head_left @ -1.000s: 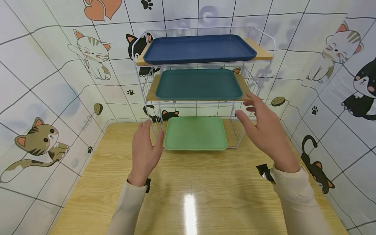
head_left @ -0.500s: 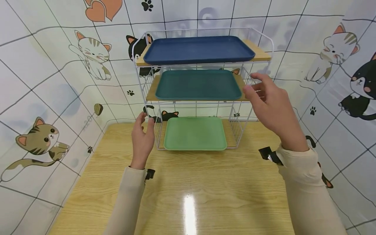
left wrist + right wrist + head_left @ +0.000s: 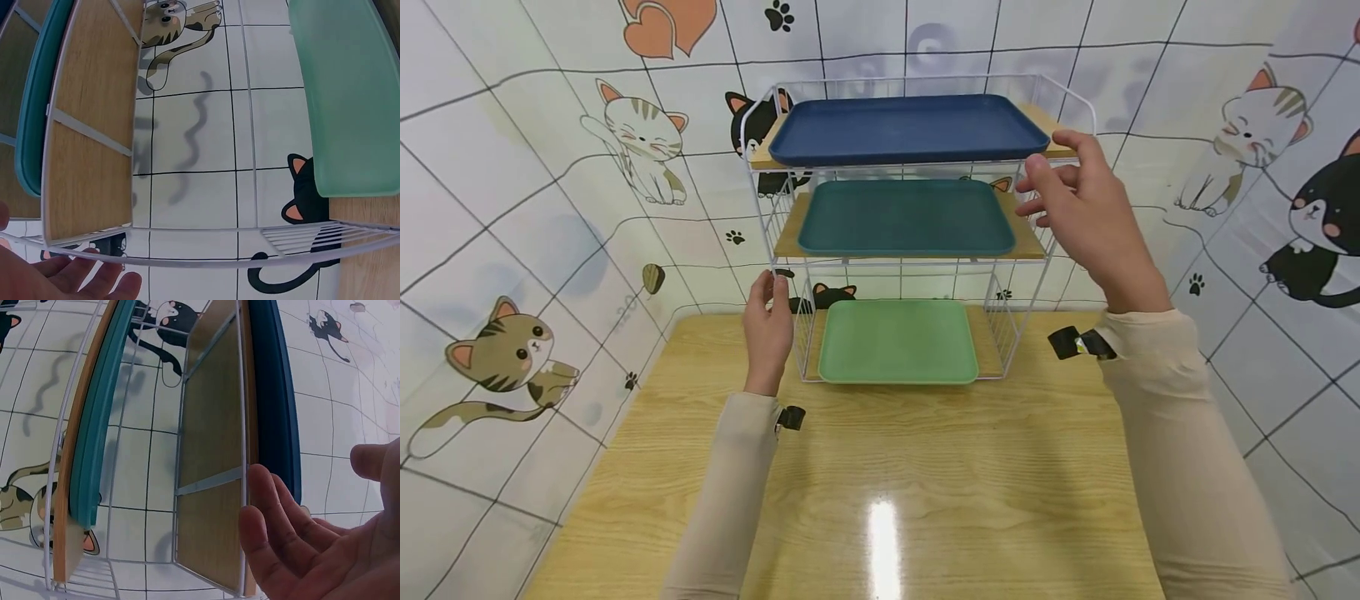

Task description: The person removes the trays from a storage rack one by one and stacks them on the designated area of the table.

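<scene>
A white wire rack [image 3: 1028, 308] with three wooden shelves holds one tray per level: a dark blue tray [image 3: 910, 129] on top, a teal tray [image 3: 906, 218] in the middle, a light green tray [image 3: 898, 342] at the bottom. My left hand [image 3: 767, 337] is at the rack's left post, just below the middle shelf. In the left wrist view the post [image 3: 194, 262] passes between the thumb and loosely bent fingers. My right hand [image 3: 1093, 221] is raised at the top shelf's right end, thumb apart, fingertips right at the shelf edge [image 3: 249, 444] below the blue tray.
The rack stands at the back of a wood-grain table [image 3: 880, 450]. Behind and on both sides are walls [image 3: 490, 217] with a tile pattern and cartoon cats. A glare streak [image 3: 883, 542] shows on the front of the table.
My right hand has risen from beside the middle shelf to the top shelf's right end. The left hand has moved up and forward to the left post. Rack and trays have stayed put.
</scene>
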`<state>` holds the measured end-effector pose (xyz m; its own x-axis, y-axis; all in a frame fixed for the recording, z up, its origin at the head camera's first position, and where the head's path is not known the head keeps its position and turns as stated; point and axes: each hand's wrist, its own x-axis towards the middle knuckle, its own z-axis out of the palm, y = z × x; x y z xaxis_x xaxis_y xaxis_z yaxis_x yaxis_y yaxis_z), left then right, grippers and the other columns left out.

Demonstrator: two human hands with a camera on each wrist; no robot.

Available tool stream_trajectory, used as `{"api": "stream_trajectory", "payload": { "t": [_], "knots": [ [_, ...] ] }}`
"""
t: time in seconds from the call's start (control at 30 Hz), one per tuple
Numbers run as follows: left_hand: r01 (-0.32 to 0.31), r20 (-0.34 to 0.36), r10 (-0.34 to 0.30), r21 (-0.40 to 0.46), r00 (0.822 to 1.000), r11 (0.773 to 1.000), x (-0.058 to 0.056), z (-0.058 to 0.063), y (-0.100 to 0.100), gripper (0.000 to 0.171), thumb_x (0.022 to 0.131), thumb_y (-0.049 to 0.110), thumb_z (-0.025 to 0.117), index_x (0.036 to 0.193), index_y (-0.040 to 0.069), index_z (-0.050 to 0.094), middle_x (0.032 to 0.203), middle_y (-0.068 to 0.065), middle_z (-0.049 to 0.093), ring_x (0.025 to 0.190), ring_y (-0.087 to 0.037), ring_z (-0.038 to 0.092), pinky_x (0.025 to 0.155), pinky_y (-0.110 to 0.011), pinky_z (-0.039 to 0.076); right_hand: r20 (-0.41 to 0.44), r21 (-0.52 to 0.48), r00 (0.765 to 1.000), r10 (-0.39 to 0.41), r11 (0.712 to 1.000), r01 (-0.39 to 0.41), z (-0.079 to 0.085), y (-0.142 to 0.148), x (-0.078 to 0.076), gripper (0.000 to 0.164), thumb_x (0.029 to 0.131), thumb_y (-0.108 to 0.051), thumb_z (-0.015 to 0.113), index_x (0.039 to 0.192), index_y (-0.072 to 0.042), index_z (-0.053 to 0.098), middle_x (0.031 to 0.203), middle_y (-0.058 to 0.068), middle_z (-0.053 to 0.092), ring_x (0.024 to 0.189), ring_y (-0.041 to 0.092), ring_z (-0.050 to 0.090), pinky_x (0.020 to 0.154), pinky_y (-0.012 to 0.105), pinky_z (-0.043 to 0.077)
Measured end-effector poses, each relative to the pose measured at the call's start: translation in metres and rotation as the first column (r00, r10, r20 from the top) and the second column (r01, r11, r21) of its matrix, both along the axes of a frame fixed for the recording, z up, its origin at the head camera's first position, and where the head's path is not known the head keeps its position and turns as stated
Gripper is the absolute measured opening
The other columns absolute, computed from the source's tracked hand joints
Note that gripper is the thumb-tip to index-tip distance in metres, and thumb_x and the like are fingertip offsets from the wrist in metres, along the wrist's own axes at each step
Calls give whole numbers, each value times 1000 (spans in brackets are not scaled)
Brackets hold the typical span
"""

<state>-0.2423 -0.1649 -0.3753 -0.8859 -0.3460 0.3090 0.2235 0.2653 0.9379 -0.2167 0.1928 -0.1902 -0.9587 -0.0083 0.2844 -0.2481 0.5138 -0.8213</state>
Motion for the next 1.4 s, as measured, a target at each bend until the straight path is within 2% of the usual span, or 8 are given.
{"api": "stream_trajectory", "payload": {
  "t": [0.17,0.3,0.53,0.67,0.83,1.03,1.17,1.4],
  "knots": [
    [13,13,-13,30,1000,999,-7,-2,3,59,110,44,42,155,4,40,154,-15,48,145,-30,42,117,-48,35,38,-87,999,-1,996,4,1,-1,-10,67,105,-54,45,161,-25,23,126,6,65,100,17,71,81,23,53],
    [-3,11,2,48,1000,999,-12,-4,3,55,111,43,42,149,4,48,145,-17,56,137,-30,49,113,-48,38,81,-152,997,8,988,5,5,-2,-19,68,105,-55,45,161,-23,22,122,4,66,93,13,72,82,26,53],
    [-52,22,50,94,999,994,-18,-3,3,49,111,44,41,110,1,64,117,-20,64,104,-29,55,88,-36,39,131,-266,991,37,964,-1,8,-3,-32,67,106,-51,45,161,-19,25,106,-3,69,86,11,73,83,27,55],
    [-69,11,68,134,998,989,-21,-5,3,48,111,41,42,103,0,65,108,-20,65,93,-22,53,79,-30,36,145,-319,987,64,948,-15,7,-4,-38,63,107,-48,44,160,-17,28,105,0,70,89,13,73,82,26,56],
    [-93,-31,99,164,995,982,-26,-7,3,45,110,36,47,100,-2,69,92,-11,67,89,-12,58,78,-25,38,139,-466,984,107,884,-30,7,-5,-43,58,108,-41,48,157,-13,35,102,5,70,84,14,73,74,23,58],
    [-107,-63,121,194,991,975,-30,-8,2,35,108,32,53,92,6,71,77,2,64,79,-17,59,67,-24,37,133,-587,977,168,807,-59,10,-5,-48,51,109,-34,47,153,-9,40,98,6,72,87,17,74,76,24,59],
    [-99,-65,115,205,991,974,-32,-8,1,36,108,34,54,86,11,69,74,2,61,80,-21,60,73,-24,43,139,-649,972,192,759,-57,11,-6,-51,46,110,-31,46,148,-6,44,93,7,74,87,18,74,75,25,60],
    [-94,-38,104,203,994,975,-33,-9,0,41,107,43,52,81,15,66,71,4,59,73,-10,58,76,-26,45,134,-727,963,233,684,-64,11,-3,-52,40,111,-27,46,142,-2,47,93,11,74,85,20,74,73,26,60]
  ]
}}
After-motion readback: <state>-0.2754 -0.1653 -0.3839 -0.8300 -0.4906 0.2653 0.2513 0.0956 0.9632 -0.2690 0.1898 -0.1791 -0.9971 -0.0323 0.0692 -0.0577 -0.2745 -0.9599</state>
